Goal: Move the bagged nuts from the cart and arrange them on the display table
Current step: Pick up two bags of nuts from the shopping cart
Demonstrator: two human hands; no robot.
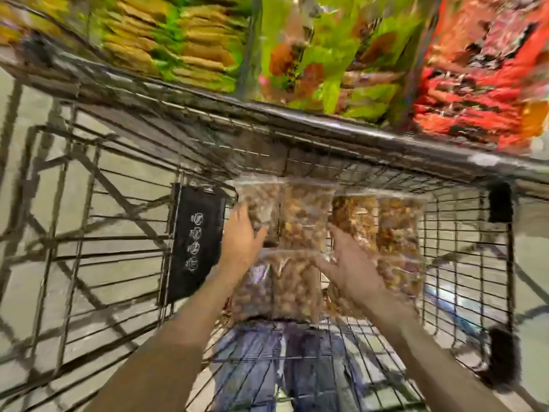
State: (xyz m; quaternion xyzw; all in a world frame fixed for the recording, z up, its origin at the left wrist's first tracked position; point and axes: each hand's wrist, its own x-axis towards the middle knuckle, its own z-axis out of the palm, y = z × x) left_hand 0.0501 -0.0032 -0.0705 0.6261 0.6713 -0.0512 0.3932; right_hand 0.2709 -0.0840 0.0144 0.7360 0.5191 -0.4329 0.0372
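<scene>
Open cart (463, 251) top admits hands; wire walls enclose the bagged nuts (306, 215) on all sides

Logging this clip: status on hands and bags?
Left hand open on the left bags. Right hand open on the right bags. All still in the cart. Nothing blocking.

Even indoor light, fairly bright, source not in view. Heavy motion blur across the whole frame; snack packets (481, 69) at top smear into colour streaks. Cart wires (463, 221) doubled and jagged (blocky compression too). Wide-angle bending at the edges. Glare on clear nut bags (303, 215). Wire shadows cross the pale floor (38, 185).
</scene>
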